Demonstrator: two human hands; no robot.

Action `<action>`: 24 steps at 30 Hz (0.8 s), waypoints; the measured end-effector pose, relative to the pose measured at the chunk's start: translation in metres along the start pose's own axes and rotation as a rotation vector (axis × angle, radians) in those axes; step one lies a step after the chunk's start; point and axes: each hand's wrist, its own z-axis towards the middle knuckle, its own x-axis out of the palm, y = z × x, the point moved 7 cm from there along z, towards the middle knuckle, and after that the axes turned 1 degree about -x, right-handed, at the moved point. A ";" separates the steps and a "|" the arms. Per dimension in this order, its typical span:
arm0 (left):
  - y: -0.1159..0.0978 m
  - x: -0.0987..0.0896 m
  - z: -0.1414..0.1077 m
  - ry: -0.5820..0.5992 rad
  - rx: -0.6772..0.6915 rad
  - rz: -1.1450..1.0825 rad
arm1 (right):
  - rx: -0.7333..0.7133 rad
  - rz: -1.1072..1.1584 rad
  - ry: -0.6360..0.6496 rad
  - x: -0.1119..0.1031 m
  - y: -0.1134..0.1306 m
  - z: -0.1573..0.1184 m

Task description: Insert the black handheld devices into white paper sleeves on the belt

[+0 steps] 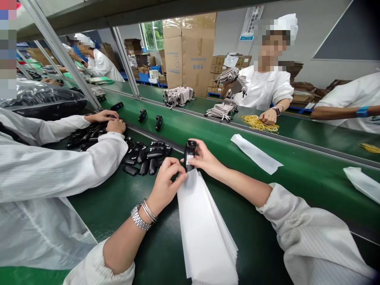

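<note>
My right hand (pixel 204 159) is closed around a small black handheld device (pixel 190 151), held upright with a pale label on its side. My left hand (pixel 168 180) pinches the top edge of a long thin white sleeve (pixel 198 221), the uppermost of a fanned stack lying in front of me. The device's lower end meets the mouth of that sleeve; whether it is inside, I cannot tell. Left of my left hand, several similar black devices (pixel 144 158) lie in a loose pile on the green work surface.
A green belt (pixel 208 138) runs across ahead, carrying black devices (pixel 158 122) and white sleeves (pixel 257 153). A co-worker's white sleeves and hands (pixel 115 126) reach in from the left. Opposite, another person handles grey bundles (pixel 222 109) and yellow bands (pixel 258 123). A metal post (pixel 126 63) stands beyond.
</note>
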 end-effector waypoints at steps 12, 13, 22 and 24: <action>0.006 -0.017 0.002 -0.187 -0.073 -0.060 | 0.146 0.084 0.236 0.041 0.002 -0.020; 0.007 -0.016 0.003 -0.176 -0.080 -0.070 | 0.102 0.110 0.137 0.030 0.011 -0.016; 0.014 -0.003 0.002 -0.027 -0.095 -0.054 | -0.415 -1.062 -0.555 -0.132 0.069 0.020; 0.015 -0.001 0.002 -0.005 -0.107 -0.041 | -0.351 -1.270 -0.584 -0.150 0.048 0.025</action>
